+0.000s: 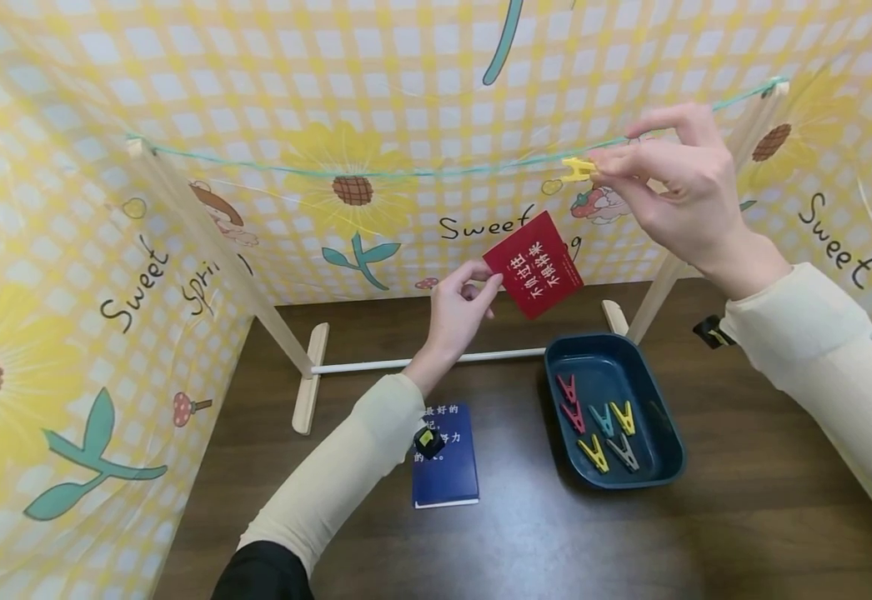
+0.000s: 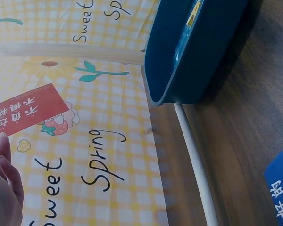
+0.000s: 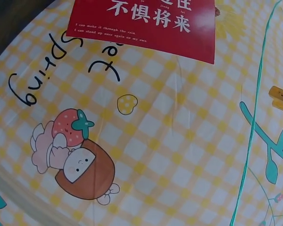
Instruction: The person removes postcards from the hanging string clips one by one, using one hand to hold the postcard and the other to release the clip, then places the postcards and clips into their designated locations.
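Between the thumb and fingers of my left hand [image 1: 464, 304] a red card [image 1: 533, 265] with white writing is pinched by its left edge, tilted, below the line. The left wrist view shows the same card [image 2: 28, 109] above the fingertips. My right hand [image 1: 679, 179] pinches a yellow clothespin [image 1: 578, 169] close to a thin green string [image 1: 473, 170]. In the right wrist view the clothespin [image 3: 281, 98] is at the right edge, beside the string [image 3: 254, 127], and apart from the card. The right hand is almost wholly out of that view.
Wooden posts [image 1: 211, 242] with a white bottom bar [image 1: 361, 366] hold up the string. A dark blue tray [image 1: 661, 400] holds several clothespins [image 1: 623, 418] in red, yellow, teal and grey. A blue book [image 1: 447, 479] lies under the left forearm. Yellow checked cloth [image 1: 406, 83] hangs behind.
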{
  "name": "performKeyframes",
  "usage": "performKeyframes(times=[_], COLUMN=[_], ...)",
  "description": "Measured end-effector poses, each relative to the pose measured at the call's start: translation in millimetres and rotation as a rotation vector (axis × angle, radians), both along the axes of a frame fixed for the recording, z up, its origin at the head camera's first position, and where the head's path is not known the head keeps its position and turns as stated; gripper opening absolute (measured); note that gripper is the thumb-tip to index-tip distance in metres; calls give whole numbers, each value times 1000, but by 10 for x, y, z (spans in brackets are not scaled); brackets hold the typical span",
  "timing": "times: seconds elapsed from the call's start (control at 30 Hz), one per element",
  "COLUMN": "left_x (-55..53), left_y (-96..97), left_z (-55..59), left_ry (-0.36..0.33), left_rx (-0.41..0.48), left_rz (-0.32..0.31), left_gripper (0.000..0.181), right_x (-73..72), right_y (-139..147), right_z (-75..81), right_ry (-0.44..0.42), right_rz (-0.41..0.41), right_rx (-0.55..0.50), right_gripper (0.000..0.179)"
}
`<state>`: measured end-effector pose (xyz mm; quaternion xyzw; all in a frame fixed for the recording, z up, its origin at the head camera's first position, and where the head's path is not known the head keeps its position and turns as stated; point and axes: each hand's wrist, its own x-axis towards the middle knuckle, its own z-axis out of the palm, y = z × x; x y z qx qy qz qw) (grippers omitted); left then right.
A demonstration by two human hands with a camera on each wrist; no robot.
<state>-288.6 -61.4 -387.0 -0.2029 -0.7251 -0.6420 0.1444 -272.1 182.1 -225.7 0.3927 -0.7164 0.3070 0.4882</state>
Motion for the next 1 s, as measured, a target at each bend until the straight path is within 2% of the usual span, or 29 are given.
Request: performKeyframes(times=[0.23, 0.33, 0.43, 0.57, 0.8, 0.87, 0.97, 1.0], left_x=[24, 25, 24, 36, 52, 53, 58, 59], left_y=[-53, -73, -98, -132, -191, -207, -234, -243], left_z=[-9, -17, -30, -43, -88, -99, -115, -124], left_ry=[-8, -11, -14, -19, -26, -26, -41, -50], left_rx=[17, 23, 23, 18, 22, 20, 18, 22], left_rz=[3, 11, 11, -8, -20, -22, -27, -29], left_gripper=[12, 11, 10, 12, 13, 12, 13, 13], right_x=[43, 44, 40, 38, 61, 69, 75, 76], right_y=[24, 47, 85, 139, 193, 195, 199, 197], right_z=[-105, -146, -200, -293, -426, -454, -496, -510], right_ry=[-23, -19, -24, -50, -113, -126, -143, -148], right_rz=[15, 24, 32, 31, 14, 6, -12, -15], right_rx=[20, 49, 79, 111, 196, 213, 244, 251], right_gripper=[29, 24, 10, 24, 13, 19, 45, 39])
